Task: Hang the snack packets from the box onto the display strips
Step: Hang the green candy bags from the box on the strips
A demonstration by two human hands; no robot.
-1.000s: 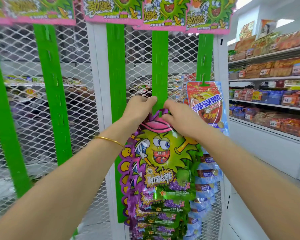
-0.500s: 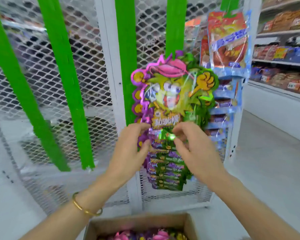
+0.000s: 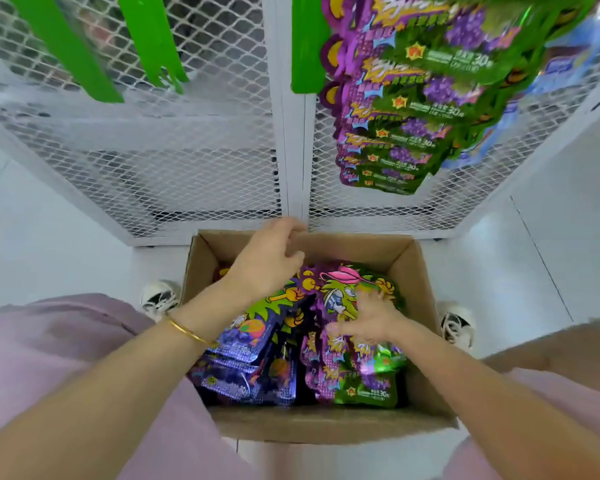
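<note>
since the earlier frames the view has dropped from the hung packets to the floor, and both hands have come down into the cardboard box [image 3: 326, 424]. the left hand [image 3: 267, 261] hovers over the far left of the box, fingers loosely curled, holding nothing. the right hand [image 3: 368, 320] lies on the green and purple snack packets [image 3: 364, 386] at the right; it is blurred, so i cannot tell if it grips one. blue packets [image 3: 246, 341] fill the left side. the packets look glossy and loosely stacked, so several may lift together or slip out. hung packets [image 3: 406, 109] dangle at far right beside a green display strip [image 3: 307, 43] on a white mesh rack [image 3: 194, 161]. the box sits on a pale shiny floor [image 3: 49, 220].
</note>
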